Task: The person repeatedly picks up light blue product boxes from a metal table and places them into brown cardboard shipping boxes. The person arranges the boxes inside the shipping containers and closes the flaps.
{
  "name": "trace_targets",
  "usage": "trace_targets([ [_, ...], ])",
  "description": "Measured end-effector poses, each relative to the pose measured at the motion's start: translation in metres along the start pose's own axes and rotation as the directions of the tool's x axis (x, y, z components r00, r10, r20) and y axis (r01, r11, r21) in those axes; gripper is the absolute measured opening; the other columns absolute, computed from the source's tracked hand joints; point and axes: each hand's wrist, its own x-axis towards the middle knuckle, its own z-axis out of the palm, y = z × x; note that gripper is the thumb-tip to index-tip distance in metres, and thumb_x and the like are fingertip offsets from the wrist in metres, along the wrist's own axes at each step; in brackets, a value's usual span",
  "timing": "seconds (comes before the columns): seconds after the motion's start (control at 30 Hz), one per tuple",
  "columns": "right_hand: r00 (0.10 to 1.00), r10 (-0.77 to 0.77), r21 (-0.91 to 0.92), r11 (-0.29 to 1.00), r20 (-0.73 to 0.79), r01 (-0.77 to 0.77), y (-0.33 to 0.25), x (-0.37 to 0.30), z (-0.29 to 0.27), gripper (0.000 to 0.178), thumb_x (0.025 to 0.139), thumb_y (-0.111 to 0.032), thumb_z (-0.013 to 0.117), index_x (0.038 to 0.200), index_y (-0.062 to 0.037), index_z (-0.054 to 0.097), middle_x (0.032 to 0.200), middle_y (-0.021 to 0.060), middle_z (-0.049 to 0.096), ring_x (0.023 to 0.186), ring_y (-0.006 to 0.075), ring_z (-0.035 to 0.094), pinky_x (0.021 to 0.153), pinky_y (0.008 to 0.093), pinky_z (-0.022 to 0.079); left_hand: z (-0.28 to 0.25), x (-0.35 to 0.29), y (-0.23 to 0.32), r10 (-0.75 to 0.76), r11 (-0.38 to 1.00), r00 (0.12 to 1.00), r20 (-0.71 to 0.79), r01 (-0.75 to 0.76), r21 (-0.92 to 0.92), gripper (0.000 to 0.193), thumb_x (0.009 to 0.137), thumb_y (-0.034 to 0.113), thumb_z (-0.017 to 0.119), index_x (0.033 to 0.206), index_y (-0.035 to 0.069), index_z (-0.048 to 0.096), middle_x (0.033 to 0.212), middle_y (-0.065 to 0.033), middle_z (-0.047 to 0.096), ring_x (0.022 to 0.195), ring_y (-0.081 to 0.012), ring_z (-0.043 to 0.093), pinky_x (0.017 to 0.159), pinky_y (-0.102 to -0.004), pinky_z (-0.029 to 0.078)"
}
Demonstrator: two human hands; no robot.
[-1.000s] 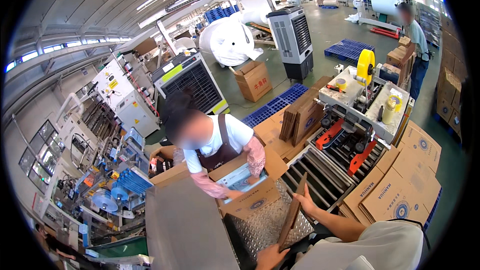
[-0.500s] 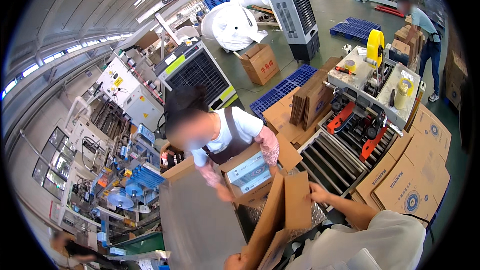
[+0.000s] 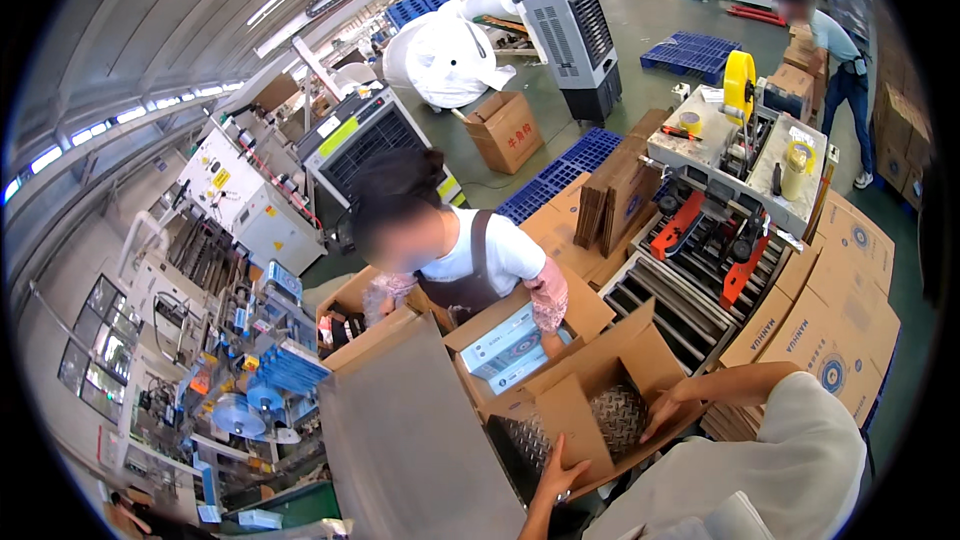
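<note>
An open cardboard box (image 3: 650, 345), its flaps raised, stands in front of me; patterned metal plate shows through its open bottom. My right hand (image 3: 668, 410) grips its right-hand wall, fingers on the inner side. At the near left flap, my left hand (image 3: 558, 472) holds the cardboard with thumb and forefinger spread; its other fingers are partly hidden. Just beyond is another cardboard box (image 3: 478, 340) containing blue-and-white packs (image 3: 510, 345). A co-worker (image 3: 490, 260) has one hand in that box and the other by a carton (image 3: 375, 345) at the left.
A grey metal table (image 3: 410, 440) lies to my left. Rollers (image 3: 650, 305) lead to a taping machine (image 3: 735, 160) with a yellow tape roll. Flattened cartons (image 3: 835, 340) are stacked at right. A second person (image 3: 845, 65) stands far right.
The box has gone from folded nearly flat to opened out, and both my hands have shifted on it. The co-worker's one hand moved from the packed box to the carton at left.
</note>
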Motion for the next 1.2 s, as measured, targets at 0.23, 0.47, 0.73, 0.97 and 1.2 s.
trace_targets([
  [0.23,0.987,-0.150,-0.048,0.987,0.055,0.153,-0.005,-0.046,-0.008,0.076,0.085,-0.056,0.057,0.137,-0.0024,0.043,0.130,0.0154,0.055,0.120,0.0289,0.050,0.104,0.0348,0.034,0.001,0.038,-0.008,-0.110,0.949,0.986,0.124,0.141,-0.281,0.069,0.086,0.028,0.065,0.144,0.009,0.032,0.141,-0.0113,0.042,0.130,-0.0241,0.040,0.103,-0.0366,0.037],
  [0.47,0.440,-0.321,-0.447,0.867,-0.839,-0.220,0.068,-0.020,-0.045,0.065,0.074,-0.046,0.067,0.126,-0.0091,0.054,0.128,0.0152,0.051,0.122,0.0339,0.043,0.099,0.0506,0.034,0.043,0.053,-0.043,-0.277,0.756,0.961,0.000,0.218,-0.617,0.045,0.085,0.018,0.069,0.127,0.008,0.055,0.132,-0.0138,0.050,0.122,-0.0246,0.045,0.095,-0.0378,0.043],
  [0.73,0.193,-0.178,-0.232,0.923,-0.965,-0.308,0.062,-0.033,-0.033,0.064,0.083,-0.051,0.054,0.132,-0.0111,0.047,0.141,0.0158,0.037,0.133,0.0383,0.030,0.102,0.0714,0.016,0.078,0.039,0.005,0.010,0.999,0.805,-0.593,0.010,0.030,0.088,0.071,0.026,0.080,0.143,0.012,0.032,0.134,-0.0264,0.042,0.123,-0.0396,0.044,0.096,-0.0462,0.041],
  [0.97,0.454,0.008,0.003,1.000,-0.891,-0.011,0.112,-0.023,0.037,0.054,0.081,-0.045,0.061,0.128,-0.0200,0.057,0.146,0.0054,0.040,0.141,0.0277,0.024,0.108,0.0662,0.009,0.067,0.073,0.050,-0.501,0.850,0.764,-0.408,0.522,-0.067,0.068,0.091,0.055,0.045,0.145,0.017,0.030,0.112,-0.0255,0.062,0.103,-0.0454,0.058,0.088,-0.0522,0.045],
  [1.2,0.361,0.758,0.638,0.093,-0.543,0.764,0.222,0.012,0.007,0.053,0.085,-0.032,0.064,0.126,0.0001,0.050,0.104,0.0137,0.065,0.091,0.0209,0.063,0.077,0.0343,0.051,0.017,0.045,-0.066,-0.349,0.798,0.664,-0.662,0.580,0.161,0.040,0.096,0.044,0.039,0.115,0.016,0.060,0.087,-0.0206,0.067,0.080,-0.0425,0.064,0.068,-0.0512,0.050],
])
